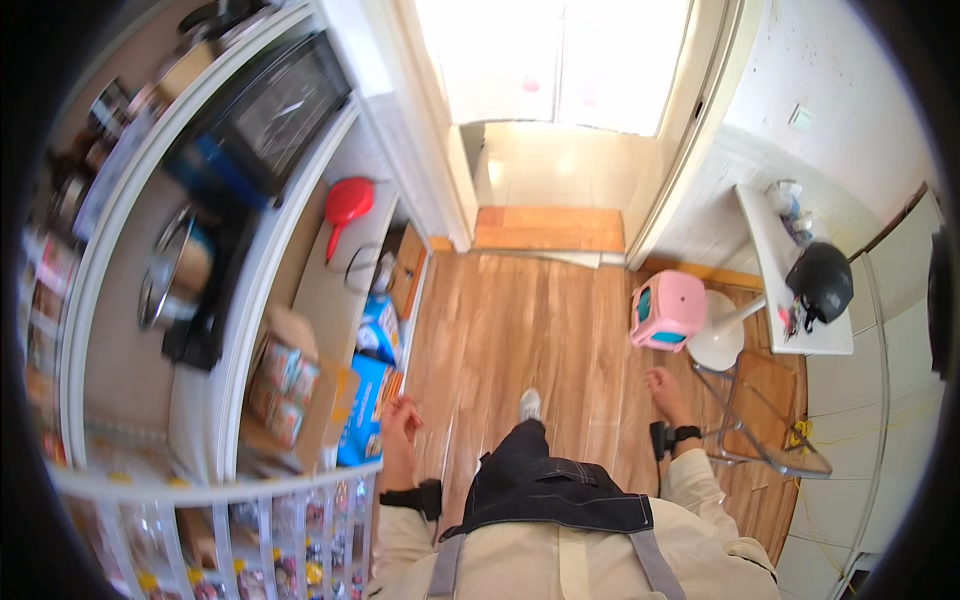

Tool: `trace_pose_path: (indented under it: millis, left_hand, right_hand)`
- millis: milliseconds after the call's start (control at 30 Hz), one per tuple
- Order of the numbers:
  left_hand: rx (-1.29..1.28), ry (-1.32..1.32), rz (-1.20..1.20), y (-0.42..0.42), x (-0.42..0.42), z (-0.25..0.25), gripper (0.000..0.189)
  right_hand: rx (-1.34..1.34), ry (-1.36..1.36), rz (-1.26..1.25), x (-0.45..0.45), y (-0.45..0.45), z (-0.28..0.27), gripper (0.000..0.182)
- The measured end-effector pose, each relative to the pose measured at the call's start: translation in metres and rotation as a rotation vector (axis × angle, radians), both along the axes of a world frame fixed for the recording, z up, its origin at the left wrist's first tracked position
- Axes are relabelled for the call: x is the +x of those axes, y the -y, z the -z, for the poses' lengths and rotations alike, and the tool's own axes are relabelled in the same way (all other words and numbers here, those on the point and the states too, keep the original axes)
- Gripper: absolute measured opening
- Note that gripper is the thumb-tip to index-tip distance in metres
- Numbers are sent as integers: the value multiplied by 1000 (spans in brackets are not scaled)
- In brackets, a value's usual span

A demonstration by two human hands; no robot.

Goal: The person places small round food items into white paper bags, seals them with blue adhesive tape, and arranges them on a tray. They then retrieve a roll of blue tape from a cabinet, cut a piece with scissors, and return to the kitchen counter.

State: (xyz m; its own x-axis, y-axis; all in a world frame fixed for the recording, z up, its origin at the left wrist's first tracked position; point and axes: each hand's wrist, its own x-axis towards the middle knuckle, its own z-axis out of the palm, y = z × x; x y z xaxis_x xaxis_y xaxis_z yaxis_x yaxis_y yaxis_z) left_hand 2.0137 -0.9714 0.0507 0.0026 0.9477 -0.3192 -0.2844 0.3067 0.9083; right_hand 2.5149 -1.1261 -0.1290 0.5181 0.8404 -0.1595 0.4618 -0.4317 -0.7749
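My left hand (pixel 401 420) hangs at my side with fingers loosely bent, and I see nothing in it. It is nearest to a blue printed package (pixel 361 409) beside the shelving. My right hand (pixel 667 390) hangs on the other side, also holding nothing visible, its fingers relaxed. Just beyond it stands a pink plastic stool (pixel 670 309) with blue-green panels. A black band with a small device sits on each wrist. Below me one white shoe (pixel 529 405) shows on the wood-look floor (pixel 510 322).
At left, shelves carry a black microwave oven (pixel 281 112), a metal pot (pixel 176 266), a red pan (pixel 350 199) and an open carton (pixel 330 401). A white slatted rack (pixel 225 491) stands close. Right are a folding chair (pixel 761 405) and a table (pixel 757 225) with a black helmet (pixel 821 281). A doorway (pixel 555 165) lies ahead.
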Motion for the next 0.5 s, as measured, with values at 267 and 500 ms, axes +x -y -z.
trace_pose_path:
  millis: [267,500]
  left_hand:
    - [321,164,309,-336,280,-98,16]
    - [275,246,538,-553,503,-63,26]
  right_hand:
    - [-15,-716,326,103,-139,-29,23]
    - [21,-227,106,244,-379,-146,34]
